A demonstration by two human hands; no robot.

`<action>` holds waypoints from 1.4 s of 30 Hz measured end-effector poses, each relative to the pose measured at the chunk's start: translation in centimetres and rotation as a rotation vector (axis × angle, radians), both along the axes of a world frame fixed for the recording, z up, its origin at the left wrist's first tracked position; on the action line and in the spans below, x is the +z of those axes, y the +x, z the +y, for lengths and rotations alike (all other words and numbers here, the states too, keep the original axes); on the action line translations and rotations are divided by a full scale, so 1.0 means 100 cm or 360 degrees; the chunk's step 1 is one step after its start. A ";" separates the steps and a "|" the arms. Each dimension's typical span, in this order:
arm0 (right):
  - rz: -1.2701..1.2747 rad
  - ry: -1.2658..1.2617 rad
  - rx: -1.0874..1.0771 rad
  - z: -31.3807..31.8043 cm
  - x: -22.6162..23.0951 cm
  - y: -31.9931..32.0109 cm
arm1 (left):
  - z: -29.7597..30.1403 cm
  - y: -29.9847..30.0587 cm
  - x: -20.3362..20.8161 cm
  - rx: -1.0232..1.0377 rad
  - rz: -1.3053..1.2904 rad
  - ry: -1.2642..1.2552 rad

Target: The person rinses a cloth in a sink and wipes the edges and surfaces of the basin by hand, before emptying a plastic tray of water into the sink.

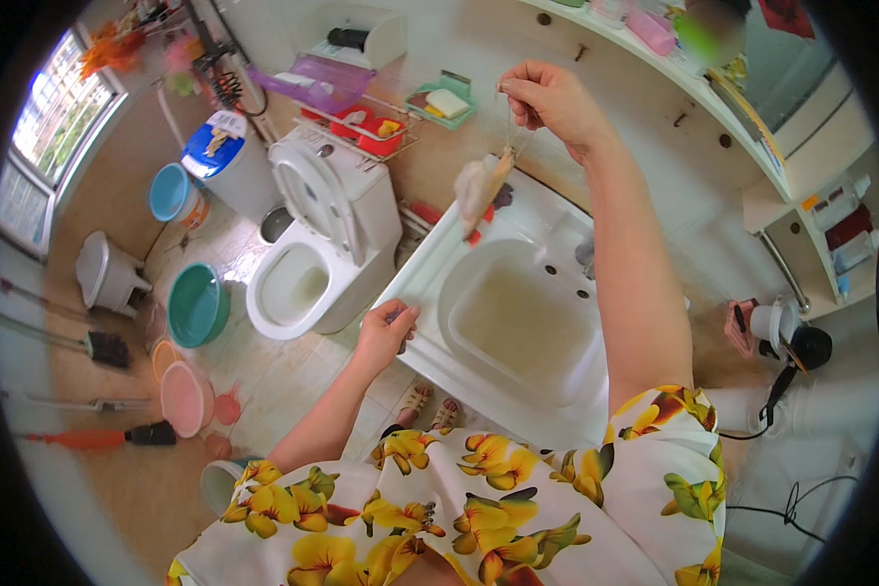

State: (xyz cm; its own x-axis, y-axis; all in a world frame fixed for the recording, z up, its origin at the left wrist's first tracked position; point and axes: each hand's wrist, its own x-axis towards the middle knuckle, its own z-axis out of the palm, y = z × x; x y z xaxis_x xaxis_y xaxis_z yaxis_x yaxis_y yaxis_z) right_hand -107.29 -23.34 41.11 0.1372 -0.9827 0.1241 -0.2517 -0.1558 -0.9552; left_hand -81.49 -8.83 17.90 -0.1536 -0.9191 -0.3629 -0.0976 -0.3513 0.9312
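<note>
My right hand (547,103) is raised at the wall behind the sink, fingers pinched on thin strings. From them hangs a small pale net pouch (477,190) with whitish and tan lumps, over the back left corner of the white sink (422,293). Cloudy water stands in the basin. My left hand (386,334) is closed at the sink's left edge; a bit of something dark shows between its fingers, too little to name. Behind the pouch, small red and dark things lie on the sink's corner.
Left of the sink stands a white toilet (347,220) with its lid raised. A green basin (197,305), a pink basin (187,398) and a blue-lidded bin (230,161) stand farther left. A green soap dish (441,104) is on the wall; a white shelf (654,73) curves above my right arm.
</note>
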 end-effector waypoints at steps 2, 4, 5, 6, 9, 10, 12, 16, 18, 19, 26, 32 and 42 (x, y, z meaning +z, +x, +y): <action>0.0015 -0.0002 0.0062 0.008 0.004 0.016 | 0.005 0.004 0.005 0.0036 0.0042 -0.0151; -0.0015 -0.0051 0.0141 0.021 0.006 0.032 | 0.013 0.014 0.008 0.0042 0.0036 -0.0164; -0.0027 -0.0052 0.0154 0.026 0.004 0.037 | 0.019 0.020 0.012 0.0074 0.0019 -0.0093; -0.0023 -0.0050 0.0214 0.028 0.002 0.044 | 0.022 0.025 0.015 0.0125 0.0008 -0.0030; 0.0011 -0.0039 0.0308 0.035 0.005 0.055 | 0.029 0.037 0.017 0.0201 0.0045 -0.0125; 0.0034 -0.0022 0.0325 0.037 0.006 0.058 | 0.033 0.044 0.014 0.0246 0.0047 -0.0130; 0.0020 -0.0046 0.0360 0.040 0.004 0.068 | 0.036 0.054 0.008 0.0227 0.0018 -0.0186; -0.0002 0.0026 0.0348 0.043 0.008 0.094 | 0.045 0.082 0.009 0.0274 0.0019 -0.0034; -0.0084 0.0056 0.0376 0.041 0.010 0.105 | 0.047 0.092 0.004 0.0396 0.0174 -0.0096; -0.0074 0.0061 0.0385 0.041 0.011 0.114 | 0.048 0.103 0.004 0.0406 0.0184 -0.0093; 0.0012 0.0050 0.0358 0.021 0.011 0.171 | 0.051 0.182 0.012 0.0583 0.0185 -0.0099; 0.0116 0.0051 0.0388 0.005 0.015 0.241 | 0.052 0.266 0.023 0.0695 0.0237 -0.0047; -0.0023 0.0112 0.0572 -0.019 0.020 0.364 | 0.066 0.395 0.024 0.1018 0.0371 -0.0064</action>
State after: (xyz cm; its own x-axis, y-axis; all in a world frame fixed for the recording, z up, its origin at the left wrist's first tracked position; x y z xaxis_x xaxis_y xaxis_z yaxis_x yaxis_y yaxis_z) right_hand -70.91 -25.22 43.09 0.4742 -0.8782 0.0625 -0.1793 -0.1659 -0.9697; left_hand -42.04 -2.25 20.27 0.3544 -0.8672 -0.3499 0.3226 -0.2378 0.9162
